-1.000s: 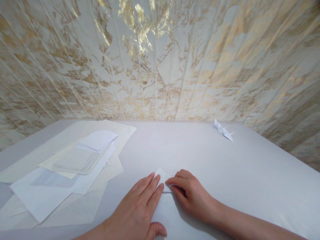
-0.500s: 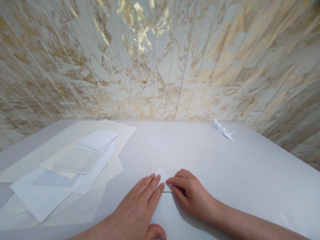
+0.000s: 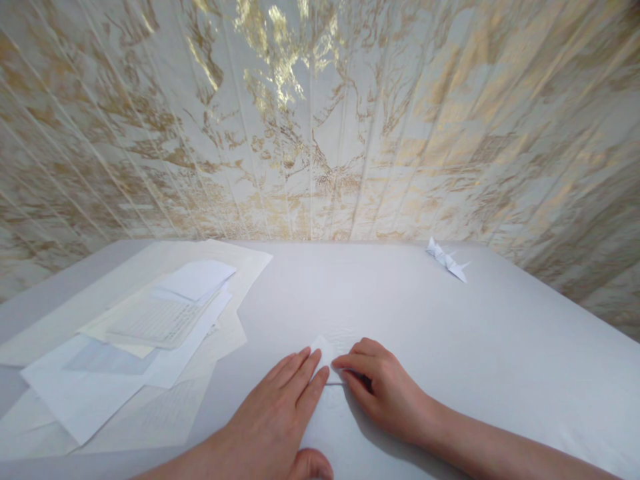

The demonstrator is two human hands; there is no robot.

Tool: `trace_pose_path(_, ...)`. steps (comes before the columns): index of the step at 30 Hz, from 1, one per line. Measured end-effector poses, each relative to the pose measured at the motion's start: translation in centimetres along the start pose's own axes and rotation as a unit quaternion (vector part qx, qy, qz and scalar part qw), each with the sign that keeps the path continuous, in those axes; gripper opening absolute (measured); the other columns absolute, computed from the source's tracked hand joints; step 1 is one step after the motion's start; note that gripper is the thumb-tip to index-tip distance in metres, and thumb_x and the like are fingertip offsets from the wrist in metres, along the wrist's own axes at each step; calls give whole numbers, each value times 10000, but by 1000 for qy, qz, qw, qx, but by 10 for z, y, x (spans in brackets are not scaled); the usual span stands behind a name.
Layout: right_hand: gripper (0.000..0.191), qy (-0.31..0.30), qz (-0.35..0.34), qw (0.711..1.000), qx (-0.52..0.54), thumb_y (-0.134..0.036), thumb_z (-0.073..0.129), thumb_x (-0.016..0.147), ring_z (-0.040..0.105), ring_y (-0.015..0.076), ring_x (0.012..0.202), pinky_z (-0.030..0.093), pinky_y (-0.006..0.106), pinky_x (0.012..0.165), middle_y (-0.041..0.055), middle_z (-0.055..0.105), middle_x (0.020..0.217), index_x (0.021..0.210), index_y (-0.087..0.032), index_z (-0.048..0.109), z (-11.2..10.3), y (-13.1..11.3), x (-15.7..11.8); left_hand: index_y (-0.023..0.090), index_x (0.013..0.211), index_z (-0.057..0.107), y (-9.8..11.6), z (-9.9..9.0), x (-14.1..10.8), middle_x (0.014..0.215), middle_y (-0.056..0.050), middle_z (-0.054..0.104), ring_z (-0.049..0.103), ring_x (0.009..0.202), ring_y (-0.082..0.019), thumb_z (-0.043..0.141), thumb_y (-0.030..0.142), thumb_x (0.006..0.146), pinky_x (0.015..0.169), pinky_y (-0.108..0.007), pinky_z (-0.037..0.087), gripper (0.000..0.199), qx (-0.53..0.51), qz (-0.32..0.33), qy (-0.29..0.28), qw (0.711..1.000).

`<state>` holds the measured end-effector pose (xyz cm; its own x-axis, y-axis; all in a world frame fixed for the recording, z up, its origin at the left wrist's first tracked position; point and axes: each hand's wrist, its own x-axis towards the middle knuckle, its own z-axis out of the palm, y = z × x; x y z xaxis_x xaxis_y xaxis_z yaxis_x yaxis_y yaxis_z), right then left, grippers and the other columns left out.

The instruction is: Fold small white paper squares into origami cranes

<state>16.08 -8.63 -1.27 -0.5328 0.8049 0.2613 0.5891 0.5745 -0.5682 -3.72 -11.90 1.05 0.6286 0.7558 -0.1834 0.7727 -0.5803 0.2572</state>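
Note:
A small folded piece of white paper (image 3: 323, 346) lies on the white tabletop in front of me, its pointed end facing away. My left hand (image 3: 289, 393) rests flat with its fingers stretched over the paper's left side. At the paper's right edge, my right hand (image 3: 377, 383) has thumb and forefinger closed in a pinch on it. Much of the paper is covered by my fingers, so its full folded shape is hidden.
Loose white sheets (image 3: 90, 393) are piled at the left, with a pale keyboard-like printed sheet (image 3: 157, 321) and a smaller folded paper (image 3: 197, 279) on top. Folded paper cranes (image 3: 447, 260) sit at the back right. A gold-patterned curtain (image 3: 310, 133) hangs behind the table (image 3: 350, 280).

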Motion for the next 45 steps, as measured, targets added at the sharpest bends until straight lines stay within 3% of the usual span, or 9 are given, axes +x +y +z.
trace_pose_path(6,220,1,0,1000,-3,-94,464,815,526,178,733,415,299,685,48,601,723,895,-184,647,0,0,-2,122,1356,351,1,-3,1,1445,-174,224,229,1331,-333,537,591,727,1069,-485,269,807,-10,-4,-9,1000)
trace_pose_path(11,175,9,29,999,-44,-161,511,805,500,216,830,421,378,774,87,580,870,964,-144,582,2,-3,-2,130,1352,359,3,-6,2,1445,-170,220,223,1333,-332,536,579,735,1066,-490,268,784,-4,-11,-15,1000)
trace_pose_path(16,286,3,35,996,-81,-128,510,774,460,246,911,401,437,828,109,542,967,1058,-146,531,0,-8,-4,138,1339,385,2,-5,2,1440,-171,226,223,1330,-337,543,580,729,1066,-506,260,769,-21,-11,-12,1000)
trace_pose_path(22,489,-28,30,996,-83,37,435,686,459,237,933,411,427,824,101,530,983,1119,-180,499,-3,-4,-5,143,1351,358,2,-5,2,1450,-164,191,188,1343,-322,521,582,745,1079,-505,233,766,-24,-15,-22,999)
trace_pose_path(29,586,-23,-15,998,-64,77,386,589,479,226,926,440,414,816,102,546,1002,1105,-175,501,-6,4,-8,151,1359,344,3,-5,1,1453,-161,184,177,1346,-318,519,563,759,1084,-501,225,750,-28,-15,-22,999)
trace_pose_path(33,546,41,-96,994,-30,65,380,590,506,214,939,461,379,821,107,568,989,1067,-160,523,-7,2,-10,139,1361,341,5,-8,2,1453,-165,184,175,1345,-320,541,543,753,1087,-490,225,757,-24,-19,-31,999)
trace_pose_path(36,488,6,-168,985,-22,26,418,648,541,211,939,465,362,835,108,610,989,1085,-156,537,-7,-3,-10,130,1365,329,5,-9,3,1452,-170,169,177,1343,-321,554,533,747,1085,-482,232,771,-18,-21,-38,999)
trace_pose_path(42,312,-22,-157,984,-76,16,454,688,586,197,846,491,317,765,97,662,907,909,-139,611,-5,-5,-10,161,1373,308,3,-11,2,1448,-171,167,176,1340,-315,567,548,731,1083,-490,229,793,3,-6,-37,999)
trace_pose_path(45,253,-27,-157,983,-91,7,481,699,586,193,821,493,308,753,85,668,893,855,-136,619,-4,-5,-9,153,1330,397,5,-18,-1,1422,-185,250,222,1325,-329,624,567,666,1081,-501,229,815,27,-15,-46,998)
